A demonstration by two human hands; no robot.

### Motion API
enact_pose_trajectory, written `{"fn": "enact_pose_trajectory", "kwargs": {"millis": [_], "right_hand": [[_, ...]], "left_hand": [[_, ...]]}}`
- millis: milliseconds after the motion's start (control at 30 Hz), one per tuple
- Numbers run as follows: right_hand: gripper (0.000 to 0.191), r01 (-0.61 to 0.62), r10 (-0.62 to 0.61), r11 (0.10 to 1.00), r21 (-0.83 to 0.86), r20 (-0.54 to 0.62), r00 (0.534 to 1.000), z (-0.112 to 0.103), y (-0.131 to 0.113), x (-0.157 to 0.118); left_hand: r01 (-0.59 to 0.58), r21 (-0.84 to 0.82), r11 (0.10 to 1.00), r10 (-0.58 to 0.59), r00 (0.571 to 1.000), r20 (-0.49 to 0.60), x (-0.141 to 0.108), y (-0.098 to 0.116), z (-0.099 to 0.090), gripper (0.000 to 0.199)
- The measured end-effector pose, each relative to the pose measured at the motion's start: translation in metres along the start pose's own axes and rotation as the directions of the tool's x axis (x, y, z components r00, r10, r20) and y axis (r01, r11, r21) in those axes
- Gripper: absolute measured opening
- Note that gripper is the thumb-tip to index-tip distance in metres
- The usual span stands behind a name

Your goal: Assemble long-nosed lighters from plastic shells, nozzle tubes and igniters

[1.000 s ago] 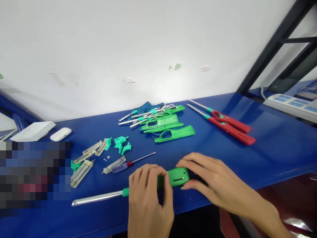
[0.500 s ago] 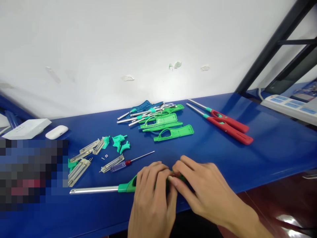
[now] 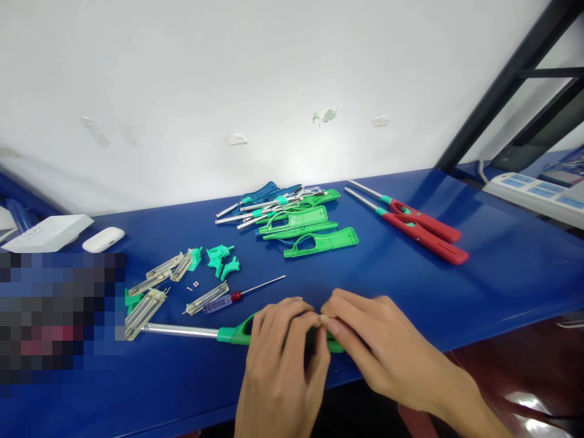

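A green long-necked lighter [image 3: 237, 334] lies along the front of the table, its silver tube pointing left. My left hand [image 3: 285, 359] is closed over its handle, covering most of it. My right hand [image 3: 383, 347] is closed in a pinch at the handle's right part, fingertips meeting those of the left hand; whatever they pinch is hidden. Beyond the hands lies a screwdriver [image 3: 235, 297] with a clear purple and red handle, beside a clear fuel tank [image 3: 207, 298].
More clear tanks [image 3: 146, 312] and teal triggers [image 3: 220, 258] lie at left. Green shell halves [image 3: 322, 242] and lighter tubes [image 3: 253, 219] are piled at the back. Two red lighters [image 3: 424, 238] rest at right. A white earbud case [image 3: 104, 239] and a power strip [image 3: 538, 196] flank them.
The lighter's tube end has swung away from me, towards the clear tanks. Both hands stay at the handle, and the right hand's pinching fingertips have shifted slightly to the right.
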State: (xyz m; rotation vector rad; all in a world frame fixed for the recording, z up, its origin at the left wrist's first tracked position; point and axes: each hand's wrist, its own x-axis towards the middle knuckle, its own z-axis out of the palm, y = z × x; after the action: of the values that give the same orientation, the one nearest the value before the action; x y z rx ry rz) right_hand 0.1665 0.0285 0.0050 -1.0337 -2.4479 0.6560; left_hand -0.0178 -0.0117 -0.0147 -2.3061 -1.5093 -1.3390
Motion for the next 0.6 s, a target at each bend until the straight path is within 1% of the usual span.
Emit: {"fn": "enact_pose_trajectory", "kwargs": {"millis": [233, 400, 600], "right_hand": [[0.021, 0.022, -0.021, 1.000, 0.022, -0.041, 0.999, -0.0008, 0.0032, 0.0017], [0.019, 0.032, -0.030, 0.999, 0.042, -0.067, 0.997, 0.0017, 0.0071, 0.0044], [0.022, -0.028, 0.036, 0.995, 0.095, -0.091, 0.995, -0.0005, 0.0034, 0.0029]], "left_hand": [[0.019, -0.024, 1.000, -0.019, 1.000, -0.014, -0.0001, 0.0015, 0.0012, 0.017], [0.023, -0.037, 0.999, -0.023, 1.000, -0.004, 0.0010, 0.0019, 0.0010, 0.017], [0.030, -0.028, 0.999, -0.030, 0.999, -0.024, 0.0021, 0.0038, 0.0010, 0.017]]}}
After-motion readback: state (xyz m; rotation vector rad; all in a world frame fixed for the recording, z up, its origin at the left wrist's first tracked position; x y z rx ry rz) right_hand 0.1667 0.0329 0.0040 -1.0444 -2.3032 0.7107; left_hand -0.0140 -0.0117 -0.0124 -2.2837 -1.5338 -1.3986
